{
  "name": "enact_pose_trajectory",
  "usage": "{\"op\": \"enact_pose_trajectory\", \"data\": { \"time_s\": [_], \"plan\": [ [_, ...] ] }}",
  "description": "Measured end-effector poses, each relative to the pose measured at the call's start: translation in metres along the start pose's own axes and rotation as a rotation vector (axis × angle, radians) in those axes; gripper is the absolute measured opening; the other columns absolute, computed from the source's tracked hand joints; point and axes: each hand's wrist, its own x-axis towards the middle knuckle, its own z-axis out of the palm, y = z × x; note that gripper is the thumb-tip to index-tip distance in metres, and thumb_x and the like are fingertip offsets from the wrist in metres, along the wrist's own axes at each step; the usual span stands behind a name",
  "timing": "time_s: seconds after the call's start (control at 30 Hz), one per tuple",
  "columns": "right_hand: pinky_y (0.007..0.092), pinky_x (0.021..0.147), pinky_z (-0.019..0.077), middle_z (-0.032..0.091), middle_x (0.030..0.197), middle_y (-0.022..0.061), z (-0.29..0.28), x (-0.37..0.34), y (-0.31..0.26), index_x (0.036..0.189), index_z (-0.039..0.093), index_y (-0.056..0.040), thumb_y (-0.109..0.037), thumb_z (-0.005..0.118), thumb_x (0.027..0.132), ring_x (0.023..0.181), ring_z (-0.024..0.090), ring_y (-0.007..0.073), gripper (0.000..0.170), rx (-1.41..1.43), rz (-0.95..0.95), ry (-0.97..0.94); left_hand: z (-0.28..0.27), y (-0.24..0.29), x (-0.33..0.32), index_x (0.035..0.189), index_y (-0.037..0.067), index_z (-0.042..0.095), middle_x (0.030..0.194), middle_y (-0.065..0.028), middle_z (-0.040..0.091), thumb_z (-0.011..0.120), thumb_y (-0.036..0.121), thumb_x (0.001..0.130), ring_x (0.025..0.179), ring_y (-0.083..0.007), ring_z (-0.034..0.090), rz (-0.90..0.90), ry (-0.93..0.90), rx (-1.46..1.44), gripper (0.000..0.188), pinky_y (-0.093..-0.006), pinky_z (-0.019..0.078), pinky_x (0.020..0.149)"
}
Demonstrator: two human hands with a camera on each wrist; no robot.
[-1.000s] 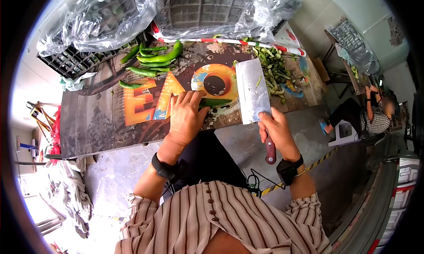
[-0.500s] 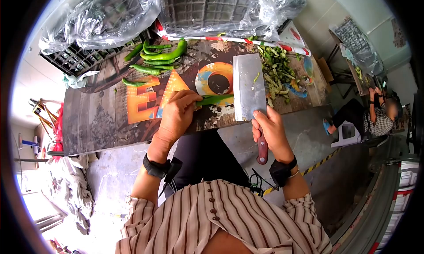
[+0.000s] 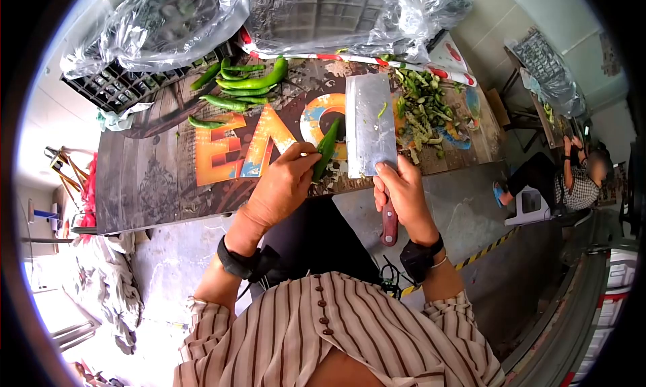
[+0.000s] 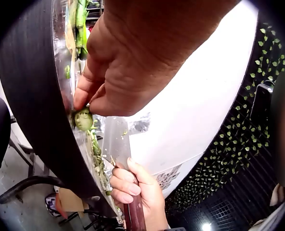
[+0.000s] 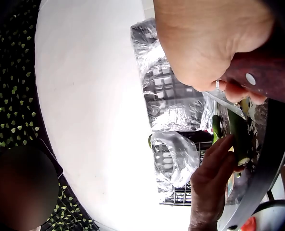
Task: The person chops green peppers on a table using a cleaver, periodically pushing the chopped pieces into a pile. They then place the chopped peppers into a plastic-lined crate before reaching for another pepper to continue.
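My left hand [image 3: 281, 185] pinches a long green pepper [image 3: 328, 148] by its near part, close over the table's front edge. In the left wrist view the pepper's round, pale green end [image 4: 83, 120] sticks out beneath the fingertips. To its right, my right hand [image 3: 409, 198] grips a cleaver [image 3: 371, 118] by its dark red wooden handle, thumb at the base of the blade. The broad blade points away from me, with a small green scrap stuck to it. In the right wrist view the left fingers lie along the pepper [image 5: 238, 132].
Several whole green peppers [image 3: 252, 85] lie at the table's back left. Chopped green pieces [image 3: 424, 114] are heaped right of the blade. Plastic-covered black crates [image 3: 323, 17] line the back of the printed table [image 3: 145, 178]. Far right, another person [image 3: 575, 178] sits.
The pepper has swung from lying sideways to pointing away from me. My left fingers, earlier spread over it, now pinch it. The cleaver has shifted a little left.
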Motion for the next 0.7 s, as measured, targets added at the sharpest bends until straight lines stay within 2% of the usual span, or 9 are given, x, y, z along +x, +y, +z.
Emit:
{"op": "enact_pose_trajectory", "data": {
  "time_s": [0.2, 0.27, 0.3, 0.43, 0.53, 0.6, 0.7],
  "plan": [
    [0.0277, 0.041, 0.0447, 0.050, 0.067, 0.0023, -0.006, -0.005, 0.002, 0.091, 0.047, -0.0027, -0.013, 0.054, 0.098, 0.047, 0.051, 0.0102, 0.014, 0.010, 0.002, 0.034, -0.014, -0.006, 0.013, 0.104, 0.001, 0.068, 0.110, -0.0114, 0.063, 0.070, -0.002, 0.077, 0.094, -0.0310, 0.064, 0.090, -0.069, 0.035, 0.028, -0.0362, 0.0535, 0.081],
    [0.0278, 0.042, 0.0451, 0.050, 0.067, 0.0021, -0.007, -0.007, 0.002, 0.092, 0.047, -0.0025, -0.014, 0.054, 0.098, 0.047, 0.051, 0.0100, 0.014, 0.025, 0.004, 0.036, -0.022, -0.006, 0.021, 0.096, 0.005, 0.070, 0.105, -0.0084, 0.065, 0.076, 0.004, 0.073, 0.097, -0.0295, 0.063, 0.196, -0.119, 0.142, 0.023, -0.0371, 0.0521, 0.083],
    [0.0278, 0.042, 0.0451, 0.050, 0.067, 0.0021, -0.007, -0.008, 0.002, 0.092, 0.047, -0.0025, -0.014, 0.054, 0.098, 0.047, 0.051, 0.0100, 0.014, 0.026, 0.004, 0.036, -0.022, -0.007, 0.023, 0.089, 0.007, 0.071, 0.101, -0.0065, 0.064, 0.080, 0.011, 0.071, 0.098, -0.0275, 0.062, 0.176, -0.115, 0.147, 0.021, -0.0371, 0.0506, 0.085],
    [0.0273, 0.042, 0.0439, 0.050, 0.068, 0.0020, -0.012, -0.013, 0.009, 0.094, 0.049, -0.0037, -0.015, 0.054, 0.099, 0.047, 0.050, 0.0096, 0.014, 0.024, 0.003, 0.043, -0.019, -0.004, 0.033, 0.084, 0.005, 0.068, 0.097, -0.0071, 0.062, 0.082, 0.016, 0.069, 0.097, -0.0275, 0.060, 0.252, -0.160, 0.180, 0.022, -0.0373, 0.0497, 0.084],
    [0.0268, 0.041, 0.0429, 0.049, 0.068, 0.0019, -0.015, -0.015, 0.012, 0.096, 0.050, -0.0049, -0.017, 0.054, 0.099, 0.047, 0.049, 0.0091, 0.013, 0.005, -0.007, 0.039, -0.007, -0.008, 0.036, 0.078, 0.004, 0.065, 0.094, -0.0078, 0.060, 0.083, 0.021, 0.067, 0.097, -0.0279, 0.059, 0.313, -0.111, 0.194, 0.027, -0.0381, 0.0489, 0.083],
    [0.0267, 0.042, 0.0429, 0.049, 0.069, 0.0019, -0.016, -0.016, 0.014, 0.096, 0.050, -0.0048, -0.017, 0.053, 0.099, 0.047, 0.049, 0.0090, 0.013, 0.005, -0.007, 0.037, -0.002, -0.005, 0.034, 0.078, 0.006, 0.066, 0.101, -0.0056, 0.058, 0.080, 0.030, 0.068, 0.103, -0.0280, 0.056, 0.211, -0.148, 0.242, 0.030, -0.0404, 0.0485, 0.086],
    [0.0266, 0.042, 0.0431, 0.050, 0.069, 0.0020, -0.019, -0.018, 0.015, 0.096, 0.050, -0.0047, -0.017, 0.054, 0.099, 0.047, 0.049, 0.0089, 0.013, 0.014, -0.009, 0.040, 0.002, 0.001, 0.032, 0.080, 0.006, 0.066, 0.100, -0.0061, 0.059, 0.077, 0.025, 0.073, 0.100, -0.0285, 0.057, 0.183, -0.130, 0.247, 0.024, -0.0397, 0.0499, 0.083]
  ]
}}
